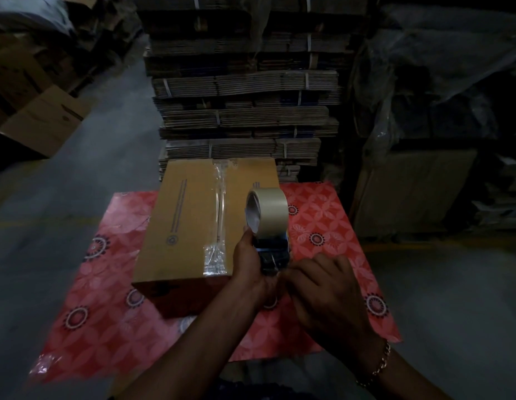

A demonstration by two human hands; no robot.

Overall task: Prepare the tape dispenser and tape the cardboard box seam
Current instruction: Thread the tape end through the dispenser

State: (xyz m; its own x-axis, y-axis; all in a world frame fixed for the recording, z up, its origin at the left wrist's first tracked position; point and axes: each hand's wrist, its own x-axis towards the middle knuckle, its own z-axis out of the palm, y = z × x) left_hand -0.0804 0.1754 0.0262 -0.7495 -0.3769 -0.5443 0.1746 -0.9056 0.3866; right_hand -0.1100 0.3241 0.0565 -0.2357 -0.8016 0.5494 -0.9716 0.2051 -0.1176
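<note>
A brown cardboard box [187,220] lies on a red patterned sheet [112,307]. Clear tape [219,215] runs along its top seam. Above the box's right side I hold a tape dispenser [272,249] with a beige tape roll [268,210] on it. My left hand [251,269] grips the dispenser's body from the left, thumb near the roll. My right hand [323,287] pinches at the dispenser's front end, where the tape's end seems to be; the fingertips hide it.
Strapped bundles of flattened cartons [245,90] are stacked high right behind the box. Open cartons [43,122] stand at the left, plastic-covered goods [438,82] at the right. Grey concrete floor [453,298] surrounds the sheet.
</note>
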